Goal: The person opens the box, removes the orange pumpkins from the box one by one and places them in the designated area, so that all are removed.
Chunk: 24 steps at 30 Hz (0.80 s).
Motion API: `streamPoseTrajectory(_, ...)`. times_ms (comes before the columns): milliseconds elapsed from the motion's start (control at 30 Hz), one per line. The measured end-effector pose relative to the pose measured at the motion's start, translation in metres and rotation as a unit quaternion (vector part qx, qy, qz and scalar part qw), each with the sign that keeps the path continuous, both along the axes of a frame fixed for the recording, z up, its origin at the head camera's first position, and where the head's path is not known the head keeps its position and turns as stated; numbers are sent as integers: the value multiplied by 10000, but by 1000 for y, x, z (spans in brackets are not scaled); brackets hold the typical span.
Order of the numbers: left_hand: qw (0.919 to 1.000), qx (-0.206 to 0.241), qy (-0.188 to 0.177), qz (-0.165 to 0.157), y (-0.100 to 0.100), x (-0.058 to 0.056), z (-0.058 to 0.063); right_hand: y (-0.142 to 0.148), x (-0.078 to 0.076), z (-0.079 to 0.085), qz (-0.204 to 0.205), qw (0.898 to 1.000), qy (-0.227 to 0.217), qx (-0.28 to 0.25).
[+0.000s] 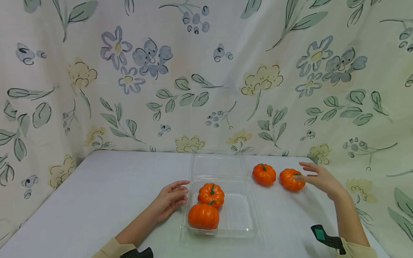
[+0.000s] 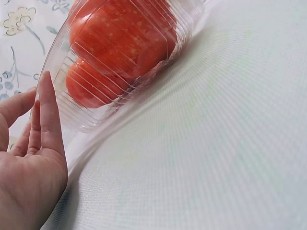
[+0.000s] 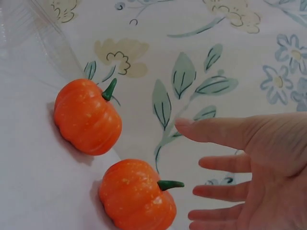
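Observation:
A clear plastic clamshell box (image 1: pixel 238 215) lies with its lid folded back, and two small orange pumpkins sit in its left half: a speckled pumpkin (image 1: pixel 209 193) behind and a smoother pumpkin (image 1: pixel 203 216) in front. My left hand (image 1: pixel 171 199) is at the box's left side, fingertips right at the clear wall (image 2: pixel 62 115). Beyond the box to the right, two more pumpkins with green stems stand on the table, a left one (image 1: pixel 264 175) and a right one (image 1: pixel 290 180). Fingers spread, my right hand (image 1: pixel 322 179) hovers beside the right one, its thumb overlapping it in the head view.
The transparent lid (image 1: pixel 219 165) extends toward the back of the white table (image 1: pixel 129 182). A floral curtain (image 1: pixel 193 118) hangs behind the table and along its sides. Black wrist straps (image 1: pixel 327 238) are worn over beige sleeves.

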<state>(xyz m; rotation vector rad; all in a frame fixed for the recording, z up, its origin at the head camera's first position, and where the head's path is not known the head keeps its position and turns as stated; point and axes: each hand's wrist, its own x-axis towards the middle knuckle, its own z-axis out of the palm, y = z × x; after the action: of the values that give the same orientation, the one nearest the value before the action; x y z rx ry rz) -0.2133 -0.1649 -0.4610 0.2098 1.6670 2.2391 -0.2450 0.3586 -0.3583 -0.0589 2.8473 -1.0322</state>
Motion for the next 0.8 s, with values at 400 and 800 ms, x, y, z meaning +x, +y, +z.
streamPoseTrajectory(400, 10000, 45, -21, -4, 0, 0, 1, -15, 11, 18, 22, 9990, 403, -185)
streamPoseTrajectory(800, 9999, 98, 33, -55, -1, 3, 3, -43, 18, 27, 70, 9943, 942, -497)
